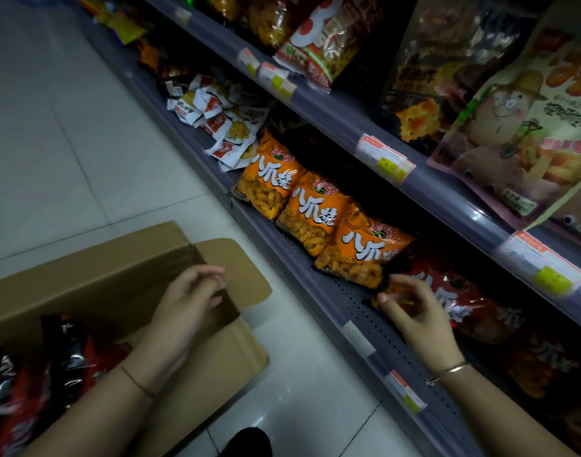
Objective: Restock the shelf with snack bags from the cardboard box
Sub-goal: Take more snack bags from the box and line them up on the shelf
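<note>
An open cardboard box [94, 275] stands on the floor at lower left, with several red and black snack bags [61, 354] inside it. My left hand [187, 301] hovers over the box's flap, fingers loosely curled, holding nothing. The bottom shelf [355, 308] runs diagonally on the right. Three orange snack bags [315, 209] stand in a row on it. Beside them lies a red snack bag [460, 301], and my right hand [411, 308] pinches its lower left corner between thumb and fingers.
An upper shelf [431, 189] with price tags overhangs the bottom one and carries large snack bags [519, 127]. Small white and red packets [220, 117] are piled farther along the bottom shelf. White floor tiles [68, 143] lie to the left. A dark shoe [249, 443] shows at the bottom.
</note>
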Demonstrator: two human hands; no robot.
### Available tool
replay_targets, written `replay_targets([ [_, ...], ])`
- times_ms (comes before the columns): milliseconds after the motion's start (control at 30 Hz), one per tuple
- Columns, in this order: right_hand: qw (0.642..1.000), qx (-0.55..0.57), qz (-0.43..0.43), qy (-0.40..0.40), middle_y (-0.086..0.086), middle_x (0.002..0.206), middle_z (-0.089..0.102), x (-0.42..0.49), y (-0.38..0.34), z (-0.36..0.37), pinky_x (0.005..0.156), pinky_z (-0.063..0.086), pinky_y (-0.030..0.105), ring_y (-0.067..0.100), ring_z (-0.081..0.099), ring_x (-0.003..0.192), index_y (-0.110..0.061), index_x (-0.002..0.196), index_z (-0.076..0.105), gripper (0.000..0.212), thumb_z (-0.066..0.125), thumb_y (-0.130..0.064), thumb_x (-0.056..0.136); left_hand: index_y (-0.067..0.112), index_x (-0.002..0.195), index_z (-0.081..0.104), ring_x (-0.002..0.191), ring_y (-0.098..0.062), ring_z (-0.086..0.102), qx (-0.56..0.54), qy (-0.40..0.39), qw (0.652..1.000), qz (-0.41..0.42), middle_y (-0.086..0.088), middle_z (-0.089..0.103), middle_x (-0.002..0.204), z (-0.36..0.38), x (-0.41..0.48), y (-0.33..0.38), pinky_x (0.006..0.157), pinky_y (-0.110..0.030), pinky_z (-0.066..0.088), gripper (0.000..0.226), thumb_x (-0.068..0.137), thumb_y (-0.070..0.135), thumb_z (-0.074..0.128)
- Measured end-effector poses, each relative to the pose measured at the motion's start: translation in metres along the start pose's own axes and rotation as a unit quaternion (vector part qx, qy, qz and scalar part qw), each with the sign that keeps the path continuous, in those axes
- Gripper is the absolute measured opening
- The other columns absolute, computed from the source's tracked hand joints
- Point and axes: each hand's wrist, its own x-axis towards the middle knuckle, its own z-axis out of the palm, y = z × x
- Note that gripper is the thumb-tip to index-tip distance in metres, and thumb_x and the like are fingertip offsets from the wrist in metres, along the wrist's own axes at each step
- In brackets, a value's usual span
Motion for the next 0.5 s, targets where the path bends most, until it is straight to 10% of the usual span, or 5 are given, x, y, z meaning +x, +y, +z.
replay_targets([
  [367, 0.954, 0.037, -0.104, -0.278, 0.001, 0.098, 0.065, 0.019, -0.104, 0.160, 0.079, 0.050, 0.016, 0.013, 0.063, 0.091, -0.034, 0.096, 0.060, 0.025, 0.069, -0.015, 0.081, 0.010, 0.107, 0.065, 0.105, -0.022, 0.064, 0.057, 0.137, 0.989, 0.024, -0.002, 0.068, 0.102, -0.090, -0.043, 0.026, 0.100, -0.039, 0.049, 0.018, 0.090, 0.008, 0.059],
  [500, 0.923, 0.054, -0.112, -0.365, 0.005, 0.099, 0.064, 0.003, -0.138, 0.214, 0.075, 0.047, 0.009, 0.013, 0.062, 0.088, -0.023, 0.104, 0.062, 0.024, 0.065, -0.010, 0.083, 0.010, 0.103, 0.064, 0.085, -0.001, 0.063, 0.104, 0.216, 0.970, 0.029, -0.001, 0.067, 0.093, -0.140, -0.073, 0.017, 0.078, -0.009, 0.048, 0.017, 0.089, 0.002, 0.059],
])
